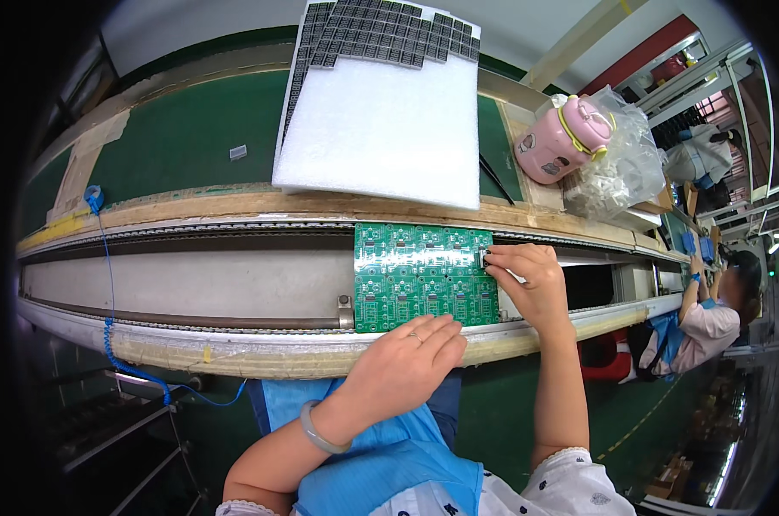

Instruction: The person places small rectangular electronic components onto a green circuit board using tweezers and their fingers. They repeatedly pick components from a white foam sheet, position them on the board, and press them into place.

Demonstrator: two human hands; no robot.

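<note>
1. Across both rails of the conveyor: green circuit board panel, lying flat. Shows two rows of five matching units, with bright glare across the upper row.
2. At the panel's right edge, upper row: right hand, thumb and fingertips pinching a small component, partly hidden by the fingers. Contact between component and panel: cannot tell.
3. At the panel's near edge: left hand, palm down, fingers extended and close together, gripping nothing visible. In this view, overlaps the panel's near edge at the fingertips; pressure there: cannot tell. Ring on one finger, pale bangle around the wrist.
4. Beyond the panel, on the green-topped table: stacked white foam sheets, bearing rows of dark rectangular pieces toward the far end.
5. Right of the foam: slim black tool, exact kind unclear; then pink lidded container with yellow-green strap, just beside a clear plastic bag.
6. Left of the foam: small translucent piece; farther left, blue coiled cord, draped over the conveyor's near side.
7. At far right, well apart: co-worker in a pale top, both arms reaching toward the line.
</note>
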